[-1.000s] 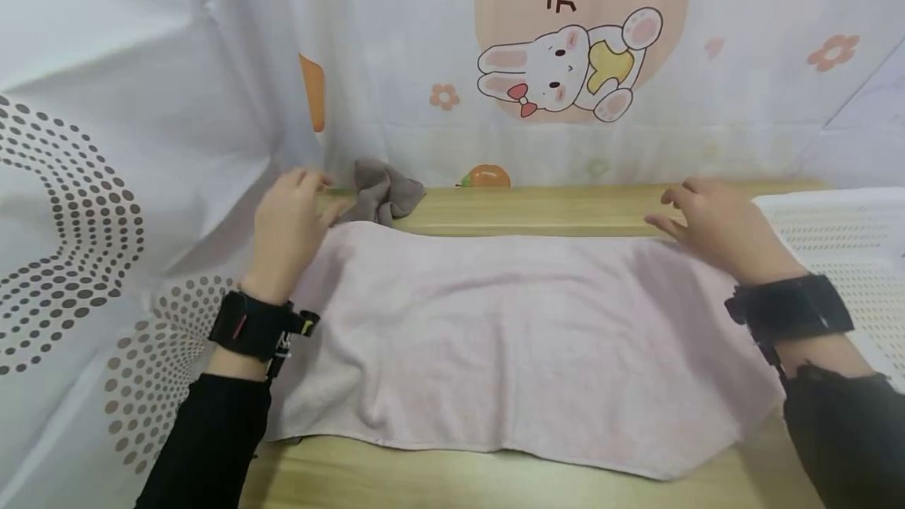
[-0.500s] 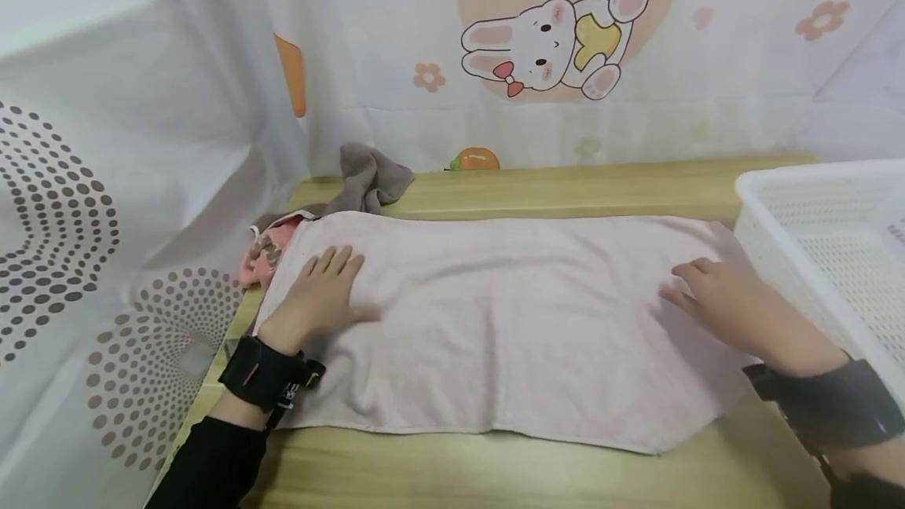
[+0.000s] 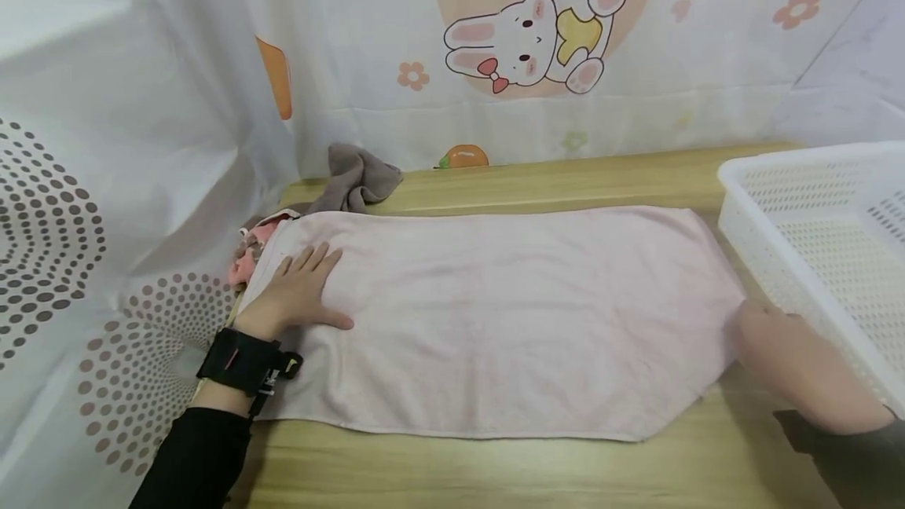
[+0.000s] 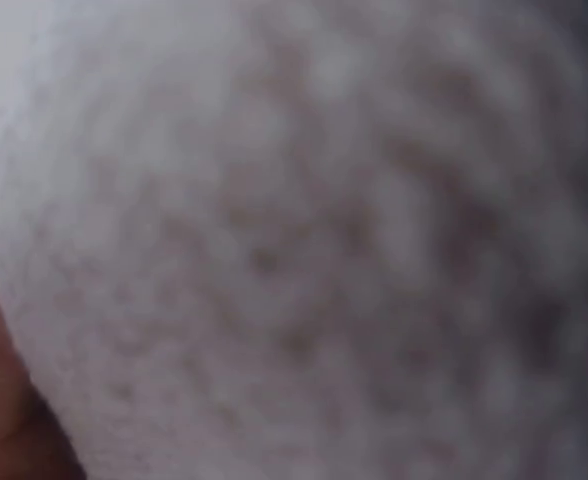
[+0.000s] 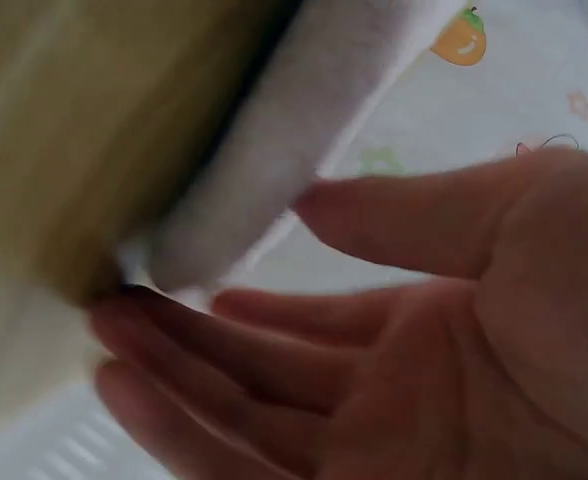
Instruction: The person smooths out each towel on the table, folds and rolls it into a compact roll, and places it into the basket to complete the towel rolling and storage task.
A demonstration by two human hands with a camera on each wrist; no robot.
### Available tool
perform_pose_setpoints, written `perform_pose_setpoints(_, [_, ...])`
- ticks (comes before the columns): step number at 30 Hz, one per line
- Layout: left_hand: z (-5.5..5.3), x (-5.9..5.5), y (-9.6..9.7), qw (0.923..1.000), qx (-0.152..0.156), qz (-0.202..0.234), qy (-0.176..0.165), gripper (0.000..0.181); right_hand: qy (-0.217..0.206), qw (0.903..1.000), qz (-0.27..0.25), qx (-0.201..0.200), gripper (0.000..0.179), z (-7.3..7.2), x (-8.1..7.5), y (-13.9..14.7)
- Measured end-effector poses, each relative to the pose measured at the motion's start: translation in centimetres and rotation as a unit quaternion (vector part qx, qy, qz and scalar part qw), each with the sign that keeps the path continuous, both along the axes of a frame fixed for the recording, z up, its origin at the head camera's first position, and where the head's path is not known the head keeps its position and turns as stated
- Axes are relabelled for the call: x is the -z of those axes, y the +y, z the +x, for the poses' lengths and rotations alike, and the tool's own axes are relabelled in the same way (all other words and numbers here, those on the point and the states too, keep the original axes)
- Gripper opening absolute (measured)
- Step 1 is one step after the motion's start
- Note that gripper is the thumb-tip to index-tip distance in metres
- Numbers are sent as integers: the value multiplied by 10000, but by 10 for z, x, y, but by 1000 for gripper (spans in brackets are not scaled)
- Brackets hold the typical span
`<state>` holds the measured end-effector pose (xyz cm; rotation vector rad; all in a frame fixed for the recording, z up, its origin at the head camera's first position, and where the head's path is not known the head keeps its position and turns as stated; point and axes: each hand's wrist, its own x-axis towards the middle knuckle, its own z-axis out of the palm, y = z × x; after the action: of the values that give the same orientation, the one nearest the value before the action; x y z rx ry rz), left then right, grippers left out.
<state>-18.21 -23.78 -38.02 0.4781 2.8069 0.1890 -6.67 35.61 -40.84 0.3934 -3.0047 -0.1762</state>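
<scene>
A pale pink towel [image 3: 509, 328] lies spread lengthwise across the wooden table, its front right corner cut off at a slant. My left hand [image 3: 300, 297] rests flat on the towel's left part, fingers spread. At the right edge, my right hand [image 3: 792, 356] holds the towel's border. From the right wrist view, the thumb touches one face of the towel [image 5: 274, 130] while the fingers [image 5: 274, 350] lie along its other side. Blurred towel cloth [image 4: 274, 240] fills most of the left wrist view.
A white perforated basket [image 3: 785, 258] stands at the right, close beside my right hand. Behind the towel's left end lie a crumpled grey cloth [image 3: 357, 179] and a coral patterned cloth [image 3: 243, 265]. A printed curtain [image 3: 368, 45] hangs at the back.
My left hand has come from the far left corner down onto the towel. My right hand has moved nearer and right to grip the edge. The towel's surface looks smoother.
</scene>
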Motion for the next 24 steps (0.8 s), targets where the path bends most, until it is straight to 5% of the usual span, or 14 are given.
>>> perform_pose_setpoints(4, [0, 1, 2, 10000, 11, -38, -38, 119, 428, 9846, -1696, -36, 31, -7, 9, 2])
perform_pose_setpoints(8, [-1, 6, 2, 10000, 35, -1, -36, 119, 62, 9307, -3593, -677, 73, -10, 14, 2])
perform_pose_setpoints(11, [-2, 10, 1, 10000, 19, 86, -26, 119, -530, 8856, -4478, -1112, 84, -9, 14, 5])
perform_pose_setpoints(13, [-4, 12, 0, 9999, 18, 109, -24, 119, -658, 8743, -4583, -1455, 83, -10, 15, 7])
perform_pose_setpoints(17, [-6, 14, 1, 9999, 18, 109, -20, 118, -337, 8841, -4316, -1761, 72, -15, 20, 10])
perform_pose_setpoints(24, [-6, 9, 5, 9999, 93, 99, -23, 115, 1151, 9308, -3348, -909, 38, -20, 15, 14])
